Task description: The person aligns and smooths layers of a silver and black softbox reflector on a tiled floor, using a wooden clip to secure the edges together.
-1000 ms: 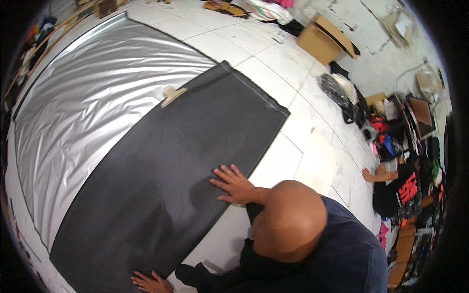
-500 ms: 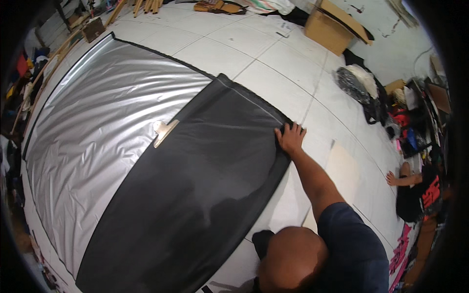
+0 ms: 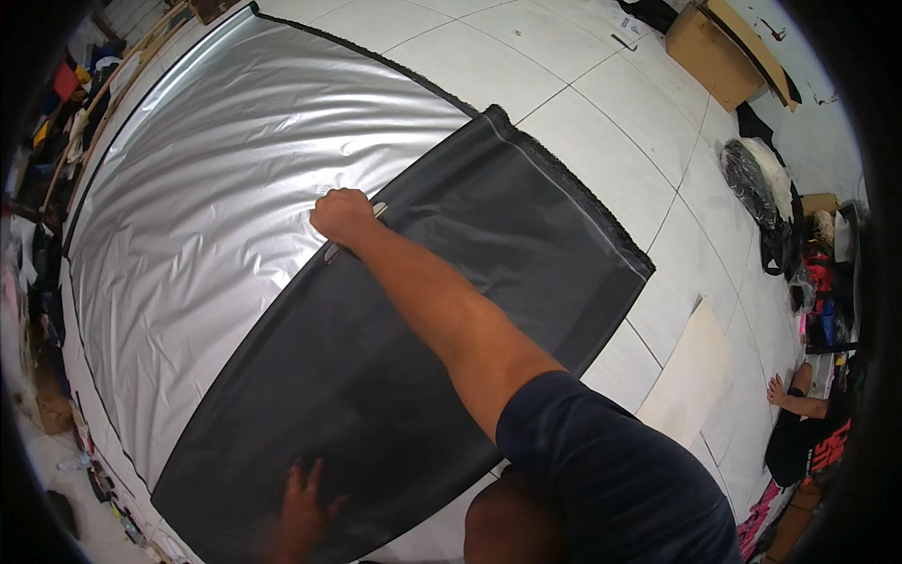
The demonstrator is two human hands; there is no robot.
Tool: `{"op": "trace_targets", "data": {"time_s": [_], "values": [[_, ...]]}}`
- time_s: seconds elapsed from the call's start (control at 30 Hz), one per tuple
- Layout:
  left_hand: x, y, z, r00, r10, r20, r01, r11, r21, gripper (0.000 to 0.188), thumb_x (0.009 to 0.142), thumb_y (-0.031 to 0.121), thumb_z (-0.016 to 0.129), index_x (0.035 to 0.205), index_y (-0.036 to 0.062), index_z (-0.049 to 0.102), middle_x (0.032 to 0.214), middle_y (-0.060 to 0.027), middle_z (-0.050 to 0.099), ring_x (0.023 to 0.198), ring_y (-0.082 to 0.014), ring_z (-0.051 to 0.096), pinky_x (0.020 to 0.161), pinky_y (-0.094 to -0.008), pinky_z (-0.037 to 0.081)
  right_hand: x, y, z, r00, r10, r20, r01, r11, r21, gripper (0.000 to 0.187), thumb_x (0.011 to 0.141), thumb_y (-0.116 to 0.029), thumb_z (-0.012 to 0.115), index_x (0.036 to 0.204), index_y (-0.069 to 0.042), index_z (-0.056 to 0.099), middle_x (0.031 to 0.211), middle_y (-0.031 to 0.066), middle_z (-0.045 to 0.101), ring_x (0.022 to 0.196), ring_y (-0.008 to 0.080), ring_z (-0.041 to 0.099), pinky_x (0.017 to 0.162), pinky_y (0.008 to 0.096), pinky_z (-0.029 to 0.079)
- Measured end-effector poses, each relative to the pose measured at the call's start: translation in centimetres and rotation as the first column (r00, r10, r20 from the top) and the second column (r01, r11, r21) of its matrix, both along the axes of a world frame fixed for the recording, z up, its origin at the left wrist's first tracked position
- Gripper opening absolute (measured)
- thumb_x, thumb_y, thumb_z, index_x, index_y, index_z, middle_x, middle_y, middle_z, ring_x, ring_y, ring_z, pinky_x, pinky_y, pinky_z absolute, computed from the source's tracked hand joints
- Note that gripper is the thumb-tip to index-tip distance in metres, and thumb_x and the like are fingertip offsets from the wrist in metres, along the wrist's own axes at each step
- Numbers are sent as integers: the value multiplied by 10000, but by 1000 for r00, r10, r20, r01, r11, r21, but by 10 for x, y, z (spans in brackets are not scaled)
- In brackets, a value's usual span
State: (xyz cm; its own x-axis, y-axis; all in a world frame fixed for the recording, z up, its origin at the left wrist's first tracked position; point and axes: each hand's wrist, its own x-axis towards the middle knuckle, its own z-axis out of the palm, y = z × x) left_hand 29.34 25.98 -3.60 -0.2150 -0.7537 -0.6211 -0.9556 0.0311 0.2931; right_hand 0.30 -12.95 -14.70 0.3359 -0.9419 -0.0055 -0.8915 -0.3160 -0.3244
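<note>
Closed in a fist, the right hand (image 3: pixel 344 216) grips a small pale tool (image 3: pixel 331 250), its ends showing at either side of the knuckles. Spreading away from that fist on the left side lies the big silver sheet (image 3: pixel 207 207), flat on the white tiled floor (image 3: pixel 601 103). Under the fist and reaching back toward the person lies the smaller black fabric panel (image 3: pixel 451 310), overlapping the silver. At the panel's near edge, well apart from the fist, the left hand (image 3: pixel 303 503) presses flat, fingers spread, holding nothing.
</note>
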Motion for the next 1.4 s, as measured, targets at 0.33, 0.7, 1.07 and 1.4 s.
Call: {"op": "trace_targets", "data": {"time_s": [0.33, 0.7, 1.07, 1.4], "values": [[-111, -16, -42, 979, 142, 146, -122, 983, -140, 1071, 629, 470, 815, 1467, 150, 230, 1453, -303, 151, 1350, -451, 196, 1038, -505, 349, -32, 47, 93, 576, 6, 818, 327, 915, -237, 437, 936, -393, 490, 703, -31, 569, 744, 167, 577, 772, 343, 569, 685, 447, 450], [-108, -100, -62, 996, 31, 83, 4, 919, -393, 594, 828, 365, 677, 1252, 1, 476, 1226, -281, 412, 1151, -426, 413, 948, -493, 363, -258, 447, 80, 661, -680, 317, 602, 733, 316, 347, 879, -363, 617, 794, -31, 564, 838, 127, 498, 778, 296, 532, 653, 409, 455], [-299, -349, -74, 959, -284, 2, 208, 699, -685, 541, 917, 342, 558, 1334, 13, 450, 1352, -270, 399, 1239, -399, 406, 1025, -451, 342, -398, 374, 9, 113, -914, 389, 978, 33, -206, 416, 844, -410, 637, 1028, -36, 611, 947, 102, 601, 950, 288, 552, 832, 443, 381], [-444, -443, -91, 942, -250, -224, 151, 912, -382, 577, 943, 437, 489, 1266, -41, 492, 1143, -221, 574, 1036, -292, 556, 910, -364, 421, -414, 354, -9, 110, -934, 339, 989, 68, -135, 326, 841, -362, 648, 959, -60, 620, 1037, 67, 539, 1034, 247, 453, 881, 396, 292]]}}
